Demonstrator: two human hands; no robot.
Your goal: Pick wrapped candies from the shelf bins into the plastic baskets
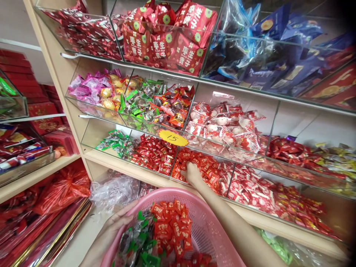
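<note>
Below a tiered wooden shelf, a pink mesh plastic basket (207, 218) holds two main groups of wrapped sweets: red-orange candies (172, 226) in the middle and, to the left, dark candies with green wrapper ends (137, 237). On the bottom tier, a clear-walled compartment contains red-orange wrapped sweets (205, 163) like those in the basket; just left of it lie deeper-red candies (154, 152), then green-wrapped ones (112, 142), and to its right pink-and-white sweets (250, 187).

The left hand (121, 218) is closed around the basket's left rim. The right arm reaches forward past the basket's right side, and the right hand (191, 172) rests among the red-orange sweets in the compartment, fingers bent downward; whether they have hold of any candy cannot be told.

Above, the middle tier carries purple-pink packets (90, 87), green-wrapped sweets (147, 100) and red-and-white packets (225, 126). The top tier has red packets (164, 44) and blue bags (294, 59). A yellow scalloped tag (172, 137) on the clear front edge reads "15", handwritten in dark strokes; the red packets bear large white Chinese characters, 枣生贵子
</note>
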